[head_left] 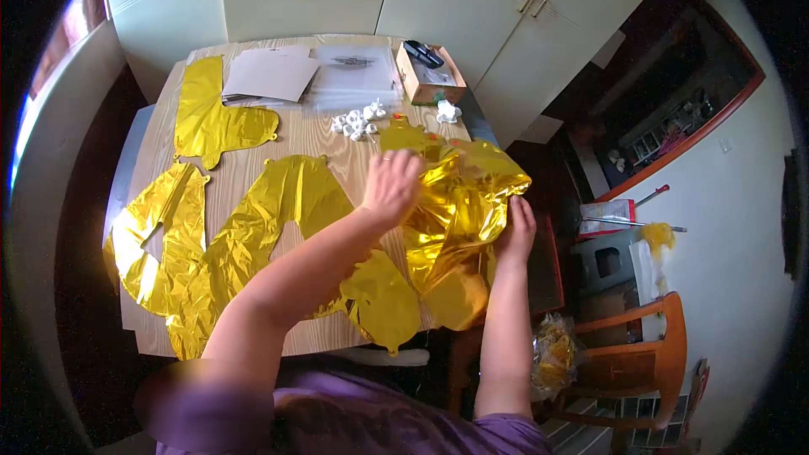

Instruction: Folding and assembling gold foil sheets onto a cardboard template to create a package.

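A crinkled gold foil balloon (459, 211), flat and without air, lies at the right side of the table between my two hands. My left hand (394, 187) is closed at its left edge, fingers curled down and their tips hidden. At its right edge, my right hand (516, 232) grips the foil, with the fingers wrapped over the border. Beneath and beside it other gold foil shows, including a rounded end (383, 299) near the front edge. To the left lie more flat foil balloons: a loop-shaped one (181, 202), a curved one (303, 194) and one at the back (206, 118).
White paper sheets (265, 74), clear plastic sleeves (358, 76) and a small box (434, 88) with a black object stand along the table's back. White curled pieces (356, 125) lie before them. A wooden chair (632, 354) holding a clear bag (554, 354) is at the right.
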{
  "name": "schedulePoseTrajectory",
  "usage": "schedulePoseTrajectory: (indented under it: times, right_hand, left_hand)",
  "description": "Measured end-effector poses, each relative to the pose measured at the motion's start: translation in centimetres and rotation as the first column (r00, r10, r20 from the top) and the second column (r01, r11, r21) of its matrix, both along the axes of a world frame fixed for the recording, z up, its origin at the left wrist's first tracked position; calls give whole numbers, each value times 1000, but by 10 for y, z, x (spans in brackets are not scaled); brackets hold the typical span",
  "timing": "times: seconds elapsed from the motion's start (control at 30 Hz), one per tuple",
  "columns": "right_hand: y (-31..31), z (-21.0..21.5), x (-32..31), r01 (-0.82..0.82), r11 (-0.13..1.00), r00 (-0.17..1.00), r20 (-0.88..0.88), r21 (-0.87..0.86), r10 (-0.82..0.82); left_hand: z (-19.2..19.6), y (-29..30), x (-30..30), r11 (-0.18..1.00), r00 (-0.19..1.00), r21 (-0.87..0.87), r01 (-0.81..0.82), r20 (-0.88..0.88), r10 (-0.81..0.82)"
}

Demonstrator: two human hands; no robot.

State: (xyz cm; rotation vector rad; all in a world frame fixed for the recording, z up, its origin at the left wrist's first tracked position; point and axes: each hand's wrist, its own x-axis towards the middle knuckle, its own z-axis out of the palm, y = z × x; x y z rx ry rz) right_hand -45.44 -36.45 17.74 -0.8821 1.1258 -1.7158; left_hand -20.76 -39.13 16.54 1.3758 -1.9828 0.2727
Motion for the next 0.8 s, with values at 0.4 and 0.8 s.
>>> schedulePoseTrajectory:
  times: [0.4, 0.8]
  right_hand:
    - [74, 8, -21, 212, 924, 961, -102, -318, -256]
    - [222, 154, -172, 867, 386, 454, 181, -315, -872]
  left_hand:
    - [7, -18, 8, 715, 882, 698, -26, 352, -312]
    - [14, -24, 35, 707, 902, 705, -52, 337, -270]
